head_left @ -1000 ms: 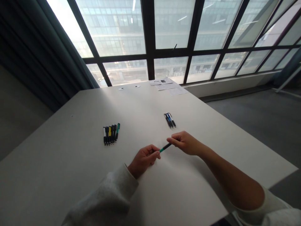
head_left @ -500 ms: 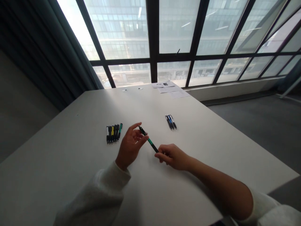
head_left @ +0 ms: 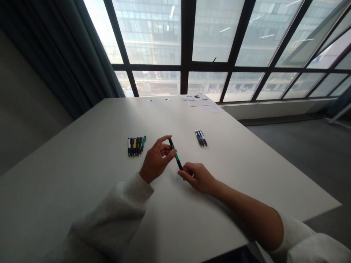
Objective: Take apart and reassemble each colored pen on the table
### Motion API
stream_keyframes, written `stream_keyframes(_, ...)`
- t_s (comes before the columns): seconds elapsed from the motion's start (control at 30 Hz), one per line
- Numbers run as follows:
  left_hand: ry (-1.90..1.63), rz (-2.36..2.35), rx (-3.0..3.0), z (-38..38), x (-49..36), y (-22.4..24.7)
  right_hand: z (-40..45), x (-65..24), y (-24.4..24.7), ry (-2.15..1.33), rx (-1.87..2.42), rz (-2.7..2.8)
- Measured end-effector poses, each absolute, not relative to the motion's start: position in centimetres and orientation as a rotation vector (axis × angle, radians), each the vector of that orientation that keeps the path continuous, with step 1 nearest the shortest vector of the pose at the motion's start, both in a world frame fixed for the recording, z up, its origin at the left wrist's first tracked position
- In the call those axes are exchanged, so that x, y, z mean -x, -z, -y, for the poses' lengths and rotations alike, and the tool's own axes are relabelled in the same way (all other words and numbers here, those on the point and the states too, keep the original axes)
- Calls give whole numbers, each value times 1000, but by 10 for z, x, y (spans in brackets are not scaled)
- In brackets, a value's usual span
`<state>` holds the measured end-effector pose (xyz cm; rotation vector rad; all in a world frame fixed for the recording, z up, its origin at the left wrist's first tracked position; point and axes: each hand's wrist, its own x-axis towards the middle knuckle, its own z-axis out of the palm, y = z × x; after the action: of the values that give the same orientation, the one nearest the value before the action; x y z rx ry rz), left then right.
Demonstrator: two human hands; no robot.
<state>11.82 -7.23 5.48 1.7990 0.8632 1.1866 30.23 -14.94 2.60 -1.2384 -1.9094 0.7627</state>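
A green and black pen [head_left: 178, 160] is held above the white table between my two hands, slanting down to the right. My left hand [head_left: 158, 157] grips its upper end, with the index fingertip at the top and the thumb against the barrel. The lower, black end sits between the thumb and fingers of my right hand [head_left: 197, 176]. To the left of my left hand lies a row of several pens [head_left: 136, 147] with white, yellow, black and green barrels. Beyond my right hand lies a smaller group of pens [head_left: 201, 138], black, blue and white.
Printed papers [head_left: 201, 102] lie at the far end of the white table [head_left: 87, 204]. Two small white discs [head_left: 149, 100] are near that edge. A dark object [head_left: 241, 254] shows at the bottom edge. Windows and a dark curtain [head_left: 90, 54] stand beyond.
The pen has turned a little steeper between my hands, both still on it. My view has shifted slightly, and more of the dark object at the bottom shows.
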Motion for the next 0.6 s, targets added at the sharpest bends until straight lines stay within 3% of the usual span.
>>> stream_keyframes(0.2,-1136,-892,-1781,68,-122,-43,145,-302,-18,-746,1266,2036)
stream_keyframes(0.6,-1244,-1085,-1438,47,-137,-19,135,-292,-14,-233,1799,2234)
